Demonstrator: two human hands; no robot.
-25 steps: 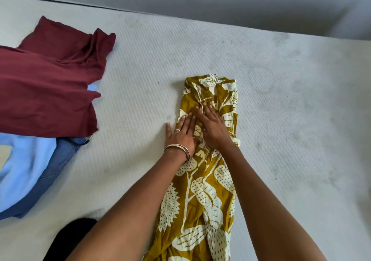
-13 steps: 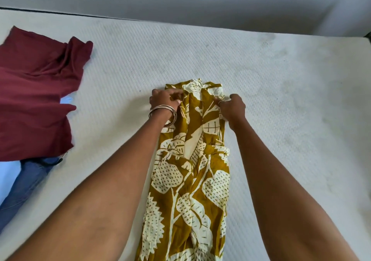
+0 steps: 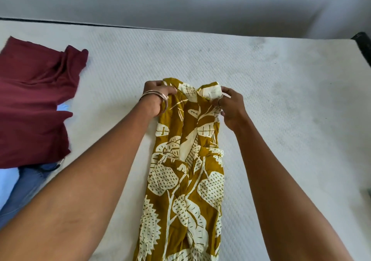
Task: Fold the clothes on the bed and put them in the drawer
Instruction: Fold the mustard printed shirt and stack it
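Item, mustard leaf-print garment (image 3: 186, 172), lengthwise on the mattress (image 3: 281, 100): your left hand (image 3: 155, 98) and right hand (image 3: 228, 105) pinch its far corners, folding step under way; next, likely bring that end toward you.

We see a mustard-yellow garment (image 3: 186, 170) printed with cream leaves, a maroon garment (image 3: 34, 104), blue denim jeans (image 3: 24, 188) beside pale blue cloth (image 3: 8, 182), and a white dotted-weave mattress (image 3: 281, 120) before a grey wall (image 3: 180, 1).

Thin matt printed cloth garment (image 3: 186, 160) on a dimpled, textured white mattress (image 3: 281, 100).
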